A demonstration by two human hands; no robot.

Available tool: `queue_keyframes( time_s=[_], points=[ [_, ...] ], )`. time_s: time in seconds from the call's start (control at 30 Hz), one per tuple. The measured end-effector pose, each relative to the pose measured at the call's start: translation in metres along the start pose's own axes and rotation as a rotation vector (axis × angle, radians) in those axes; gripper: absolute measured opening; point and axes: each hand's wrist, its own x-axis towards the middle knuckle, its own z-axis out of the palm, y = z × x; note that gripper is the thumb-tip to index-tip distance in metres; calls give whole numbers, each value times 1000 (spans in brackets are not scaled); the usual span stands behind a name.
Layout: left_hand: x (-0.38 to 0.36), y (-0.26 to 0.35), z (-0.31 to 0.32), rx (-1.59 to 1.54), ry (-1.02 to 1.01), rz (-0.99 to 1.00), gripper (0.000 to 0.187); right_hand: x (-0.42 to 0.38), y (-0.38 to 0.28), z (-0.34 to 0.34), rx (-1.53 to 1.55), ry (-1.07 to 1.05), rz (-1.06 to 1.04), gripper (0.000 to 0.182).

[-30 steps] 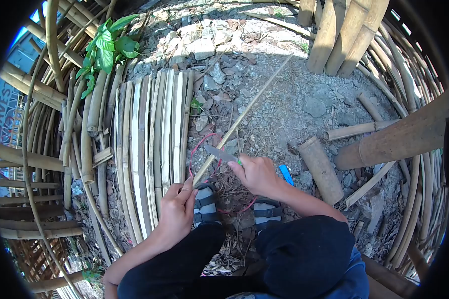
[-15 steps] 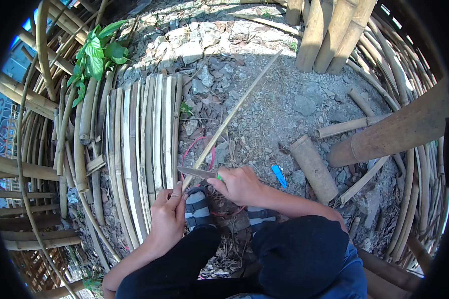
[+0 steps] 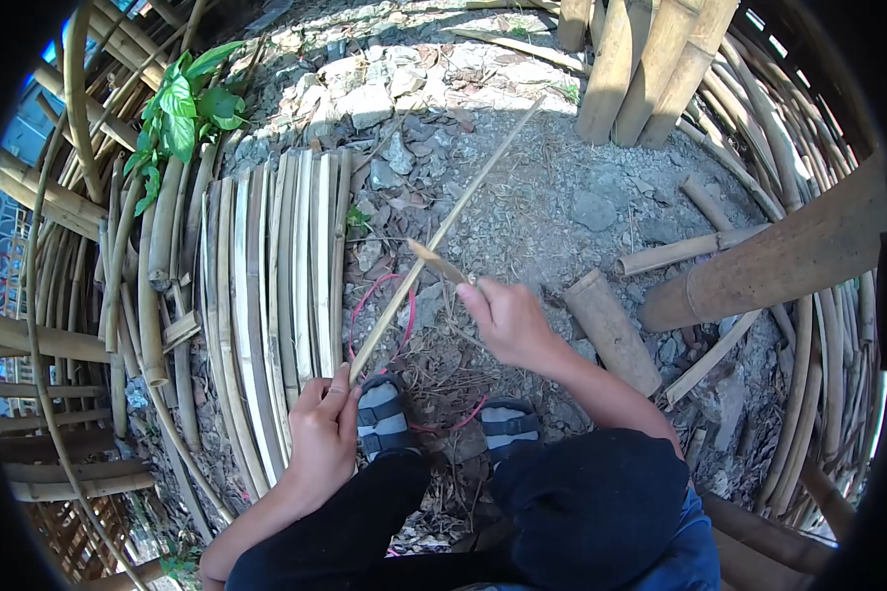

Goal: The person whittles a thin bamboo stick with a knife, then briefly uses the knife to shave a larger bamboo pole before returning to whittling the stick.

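A long, thin bamboo strip [image 3: 460, 203] slants away from me, its far tip near the lit stones. Closed around its near end is my left hand [image 3: 323, 424], just beside my left shoe. My right hand [image 3: 508, 320] grips a knife [image 3: 438, 262] by its handle, which the fingers hide. The blade lies across the strip about midway along it. Below the strip, a loop of pink string [image 3: 411, 322] rests on the ground around my feet.
Split bamboo slats [image 3: 284, 295] lie side by side at my left. A cut bamboo piece [image 3: 613, 330] and a thick bamboo pole [image 3: 759, 258] are at the right. Upright bamboo posts [image 3: 650, 74] stand at the back; a leafy plant [image 3: 182, 108] grows back left.
My right hand has moved the knife forward along the strip, away from my left hand. The left hand stays at the near end. A blue object on the ground is no longer visible.
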Motion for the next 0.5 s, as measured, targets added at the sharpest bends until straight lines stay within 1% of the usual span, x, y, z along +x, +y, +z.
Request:
queue_keyframes(
  time_s=[0.03, 0.07, 0.1, 0.17, 0.2, 0.27, 0.33, 0.37, 0.4, 0.43, 0.5],
  points=[
    [0, 2, -1, 6, -28, -28, 29, -14, -17, 16, 26, -27, -124, 47],
    [0, 2, -2, 22, -43, -4, 30, -26, -32, 31, 55, -50, -252, 44],
    [-2, 2, -2, 33, -41, -12, 30, -34, -43, 44, 61, -74, -290, 42],
    [-3, 0, 0, -25, -10, 74, 30, -36, -45, 59, 43, -146, -277, 42],
    [-3, -1, 0, -16, -11, 71, 30, -33, -43, 58, 45, -140, -281, 42],
    [-4, -1, -3, -11, -22, 54, 30, -18, -30, 44, 16, -56, -204, 50],
    [-8, -3, -5, 9, -64, 22, 30, 12, 6, 23, -46, 12, -19, 54],
    [-9, -5, -4, 4, -64, 28, 30, 26, 26, 8, -85, 80, 56, 55],
    [-9, -6, -4, 7, -44, 40, 29, 34, 31, -5, -124, 145, 131, 56],
    [-8, -5, -2, 9, -22, 49, 28, 32, 31, -7, -130, 146, 132, 56],
    [-5, -1, -3, 7, -30, 37, 29, 20, 17, -7, 42, 41, 94, 57]
  ],
)
